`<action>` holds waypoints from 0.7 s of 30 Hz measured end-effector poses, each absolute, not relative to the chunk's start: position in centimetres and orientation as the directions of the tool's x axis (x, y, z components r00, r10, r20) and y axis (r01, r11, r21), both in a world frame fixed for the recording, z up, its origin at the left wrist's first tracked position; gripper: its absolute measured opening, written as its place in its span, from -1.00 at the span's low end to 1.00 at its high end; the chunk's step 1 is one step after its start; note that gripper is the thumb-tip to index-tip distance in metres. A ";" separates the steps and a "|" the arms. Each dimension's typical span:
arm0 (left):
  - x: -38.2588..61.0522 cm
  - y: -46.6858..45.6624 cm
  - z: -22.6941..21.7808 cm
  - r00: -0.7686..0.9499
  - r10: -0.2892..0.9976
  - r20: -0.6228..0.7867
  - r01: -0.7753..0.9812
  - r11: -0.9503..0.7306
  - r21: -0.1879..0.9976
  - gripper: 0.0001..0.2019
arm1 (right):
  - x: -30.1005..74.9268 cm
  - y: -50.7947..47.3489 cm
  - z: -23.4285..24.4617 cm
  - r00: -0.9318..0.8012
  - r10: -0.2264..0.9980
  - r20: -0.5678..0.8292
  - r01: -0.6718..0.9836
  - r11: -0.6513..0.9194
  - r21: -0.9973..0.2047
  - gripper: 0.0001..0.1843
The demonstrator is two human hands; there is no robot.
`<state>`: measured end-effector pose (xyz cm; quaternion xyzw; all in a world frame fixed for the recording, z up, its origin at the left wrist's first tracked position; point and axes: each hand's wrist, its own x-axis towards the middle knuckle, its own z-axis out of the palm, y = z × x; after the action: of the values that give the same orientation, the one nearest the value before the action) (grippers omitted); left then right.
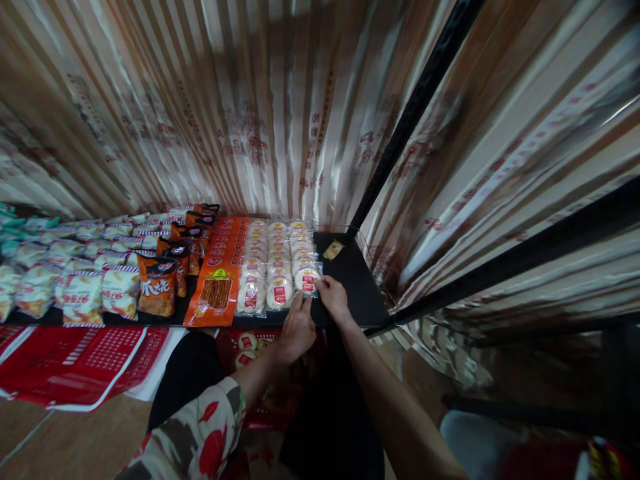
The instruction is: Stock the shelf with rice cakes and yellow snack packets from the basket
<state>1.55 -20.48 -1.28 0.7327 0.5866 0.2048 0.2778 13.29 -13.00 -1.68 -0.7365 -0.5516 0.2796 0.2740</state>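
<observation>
A clear packet of round white rice crackers (306, 280) with a red label lies at the front of the rightmost row on the black shelf. My right hand (333, 298) pinches its right edge between thumb and fingers. At its lower edge, the fingertips of my left hand (299, 330) are closed on the wrapper. Two more rows of the same packets, including this cracker packet (279, 290), run back along the shelf to the left of it. Both hands partly cover the shelf's front edge.
An orange snack packet (215, 293) lies beside the rows, then orange-black bags (157, 283) and white snack bags (83, 297). A small yellowish packet (333, 250) sits at the right. Red baskets (100, 360) stand below. A black post (390, 147) and pleated curtain (280, 100) rise behind.
</observation>
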 end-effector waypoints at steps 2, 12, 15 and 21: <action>1.6 -20.4 -1.4 0.230 0.973 -0.026 0.747 -0.159 0.645 -0.44 | 13.2 -12.8 -1.8 0.234 0.966 -0.110 0.648 -0.239 -0.723 -0.75; 1.8 -20.2 -1.0 0.223 0.973 -0.066 0.770 -0.134 0.624 -0.41 | 12.8 -12.9 -3.8 0.265 0.963 0.052 0.612 -0.126 -0.781 -0.67; 1.9 -20.2 -1.0 0.225 0.971 -0.081 0.772 -0.126 0.623 -0.40 | 12.4 -13.5 -4.6 0.302 0.933 0.197 0.645 -0.047 -0.763 -0.51; 2.0 -19.9 -1.0 0.206 0.975 -0.086 0.778 -0.109 0.619 -0.39 | 12.0 -14.5 -5.1 0.297 0.923 0.246 0.710 -0.041 -0.703 -0.59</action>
<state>2.05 -19.94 -0.98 0.7238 0.6053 0.1754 0.2809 12.01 -14.51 -5.06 -0.7079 -0.5764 0.1388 0.3838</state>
